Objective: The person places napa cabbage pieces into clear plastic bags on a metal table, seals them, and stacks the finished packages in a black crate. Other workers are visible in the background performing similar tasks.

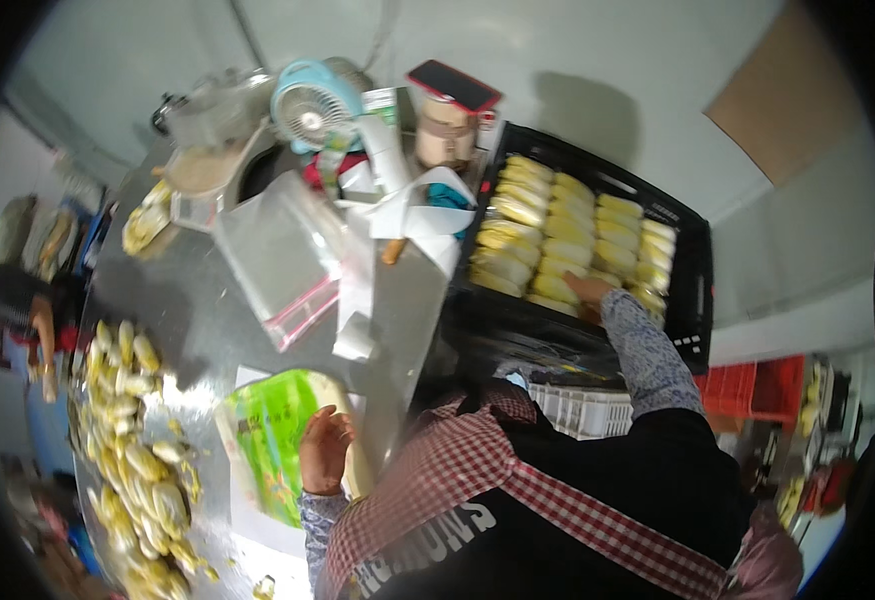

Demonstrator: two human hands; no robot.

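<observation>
My left hand is over the right part of a green printed plastic bag on the steel table. Its fingers are slightly apart and hold nothing that I can see. On the right, my right hand reaches into a black plastic crate. It touches the near end of the rows of clear-wrapped, pale yellow leafy heads. Its fingertips are partly hidden among the packs, so a grip cannot be made out. Loose yellow-white heads, like endive or baby cabbage, lie heaped along the table's left side.
Clear plastic bags lie mid-table beside a curled white paper strip and an orange-brown handle. Behind stand a blue fan and a beige container with a phone on top. A red crate is at right; another person's arm shows at left.
</observation>
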